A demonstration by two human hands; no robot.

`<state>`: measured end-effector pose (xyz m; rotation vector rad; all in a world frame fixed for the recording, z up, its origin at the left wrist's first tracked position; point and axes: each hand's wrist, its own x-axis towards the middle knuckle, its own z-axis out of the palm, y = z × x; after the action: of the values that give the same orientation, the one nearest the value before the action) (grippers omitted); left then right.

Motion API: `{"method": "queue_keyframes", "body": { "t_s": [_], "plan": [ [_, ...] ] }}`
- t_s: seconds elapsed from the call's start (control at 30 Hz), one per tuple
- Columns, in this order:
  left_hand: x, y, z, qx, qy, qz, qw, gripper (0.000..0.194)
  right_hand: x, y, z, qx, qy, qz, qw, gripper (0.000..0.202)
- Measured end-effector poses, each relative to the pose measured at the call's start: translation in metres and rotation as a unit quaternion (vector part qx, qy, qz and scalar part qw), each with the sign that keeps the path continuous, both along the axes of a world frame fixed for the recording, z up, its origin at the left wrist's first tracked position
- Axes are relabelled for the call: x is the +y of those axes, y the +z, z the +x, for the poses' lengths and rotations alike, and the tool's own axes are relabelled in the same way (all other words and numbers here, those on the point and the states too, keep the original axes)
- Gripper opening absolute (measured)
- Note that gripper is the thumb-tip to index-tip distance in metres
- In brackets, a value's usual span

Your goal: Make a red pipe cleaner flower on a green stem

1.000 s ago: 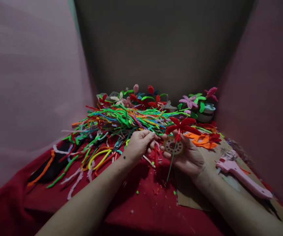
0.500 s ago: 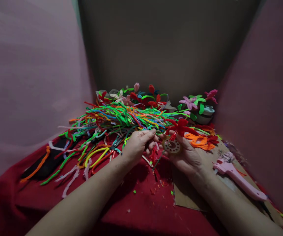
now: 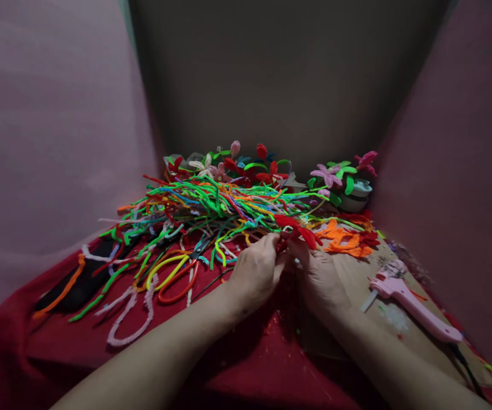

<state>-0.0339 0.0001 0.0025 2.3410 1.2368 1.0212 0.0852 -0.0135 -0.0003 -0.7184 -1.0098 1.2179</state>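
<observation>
Near the middle of the view, my left hand (image 3: pixel 258 266) and my right hand (image 3: pixel 316 273) meet at a red fuzzy flower (image 3: pixel 303 230). My right fingers are closed around its base, below the petals. The fingertips of my left hand are pinched against the same spot, and what lies between them is too small and dark to make out. The tape roll is not visible; the hands may cover it. A dark thin stem (image 3: pixel 214 283) slants down to the left behind my left wrist.
A pile of coloured fuzzy stems (image 3: pixel 224 199) lies behind the hands. Scissors (image 3: pixel 195 263) with red and yellow handles are to the left. On the cardboard (image 3: pixel 357 273) at the right are orange petals (image 3: pixel 344 242) and a pink glue gun (image 3: pixel 414 307). Finished flowers (image 3: pixel 329 175) stand at the back.
Both hands have come together, and my left hand has moved right to the flower's base. The flower has tilted and shifted slightly left. The tape roll has gone out of sight.
</observation>
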Motion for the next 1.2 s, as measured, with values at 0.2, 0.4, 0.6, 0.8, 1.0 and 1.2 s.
{"method": "queue_keyframes", "body": {
  "t_s": [0.2, 0.4, 0.6, 0.8, 1.0, 1.2],
  "plan": [
    [-0.004, -0.001, 0.001, 0.192, 0.043, 0.106, 0.975, 0.024, -0.001, -0.011, -0.003, 0.005, -0.001, -0.032, 0.999, 0.018],
    [0.001, 0.003, -0.003, -0.02, 0.006, 0.0, 1.0, 0.016, -0.002, -0.01, -0.004, 0.029, 0.008, -0.052, 0.998, 0.02],
    [0.002, 0.014, -0.001, -0.222, -0.045, -0.168, 0.959, 0.024, -0.005, -0.001, -0.001, -0.052, -0.007, 0.01, 0.999, 0.014],
    [-0.004, 0.023, 0.0, -0.339, -0.087, -0.344, 0.872, 0.03, -0.004, -0.004, -0.002, -0.026, 0.028, 0.017, 0.999, 0.015],
    [-0.005, 0.019, 0.0, -0.429, -0.15, -0.418, 0.787, 0.03, -0.005, -0.005, -0.003, -0.04, 0.061, -0.002, 0.997, 0.026],
    [0.001, 0.01, -0.003, -0.457, -0.211, -0.452, 0.737, 0.028, 0.001, -0.011, -0.004, 0.031, 0.063, 0.006, 0.998, 0.021]
  ]
}}
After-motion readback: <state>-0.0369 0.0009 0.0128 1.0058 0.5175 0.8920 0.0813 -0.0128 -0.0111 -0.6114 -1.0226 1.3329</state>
